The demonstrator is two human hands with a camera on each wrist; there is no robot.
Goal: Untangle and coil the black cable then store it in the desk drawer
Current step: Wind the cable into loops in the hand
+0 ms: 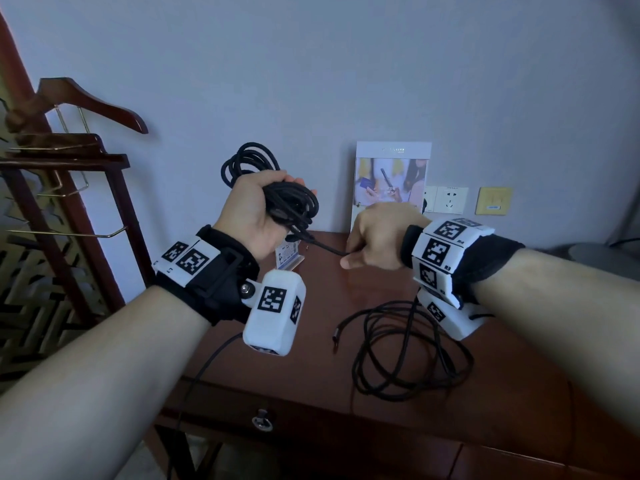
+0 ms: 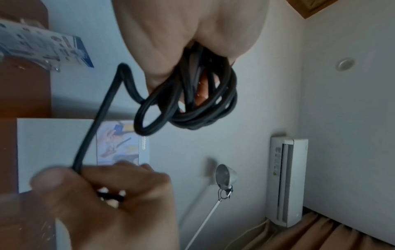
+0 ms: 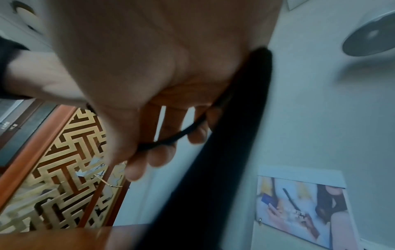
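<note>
My left hand (image 1: 263,209) is raised above the desk and grips a bundle of coiled black cable (image 1: 291,202), with more loops (image 1: 249,161) standing up behind the fingers. From the bundle (image 2: 192,104) one strand (image 1: 325,247) runs right to my right hand (image 1: 374,240), which pinches it between thumb and curled fingers (image 3: 162,152). The rest of the cable lies in loose loops (image 1: 408,355) on the brown desk (image 1: 311,341), its plug end (image 1: 335,341) free. The drawer with a metal pull (image 1: 262,420) is closed, below the front edge.
A printed card (image 1: 391,181) leans on the wall behind the desk, with wall sockets (image 1: 448,199) to its right. A small card stand (image 1: 289,258) sits under my left hand. A wooden clothes rack with hangers (image 1: 69,161) stands left of the desk.
</note>
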